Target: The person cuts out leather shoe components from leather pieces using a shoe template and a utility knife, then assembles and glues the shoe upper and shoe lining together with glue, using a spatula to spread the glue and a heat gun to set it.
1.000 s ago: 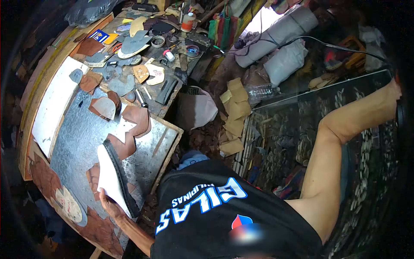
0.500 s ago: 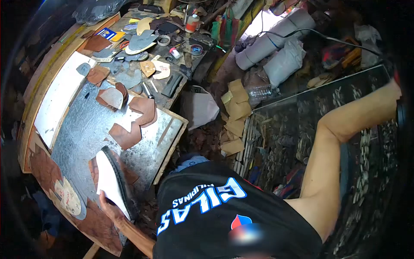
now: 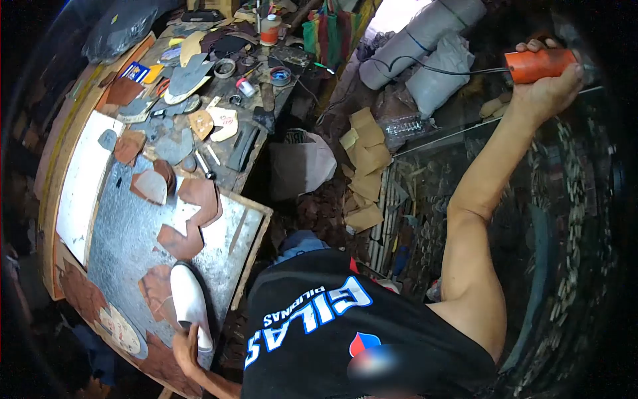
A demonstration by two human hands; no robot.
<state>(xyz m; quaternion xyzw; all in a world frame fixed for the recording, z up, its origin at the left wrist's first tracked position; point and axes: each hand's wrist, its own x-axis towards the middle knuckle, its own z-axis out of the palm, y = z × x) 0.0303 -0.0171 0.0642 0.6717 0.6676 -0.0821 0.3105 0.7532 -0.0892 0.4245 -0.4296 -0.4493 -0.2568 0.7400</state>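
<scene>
The left hand point(image 3: 186, 349) is gripping a smooth white shoe point(image 3: 189, 299) near its opening, over the scuffed grey metal sheet point(image 3: 123, 213). The shoe is lying beside loose, flat brown leather pieces point(image 3: 157, 286), which could shift if it slides. With only one end gripped, it could swivel. The right hand point(image 3: 551, 90) is clasping an orange cylindrical device point(image 3: 539, 65) off to the side. Its thin black cord point(image 3: 458, 71) is crossing a pale bulging plastic bag point(image 3: 442, 90) and could snag there if pulled.
</scene>
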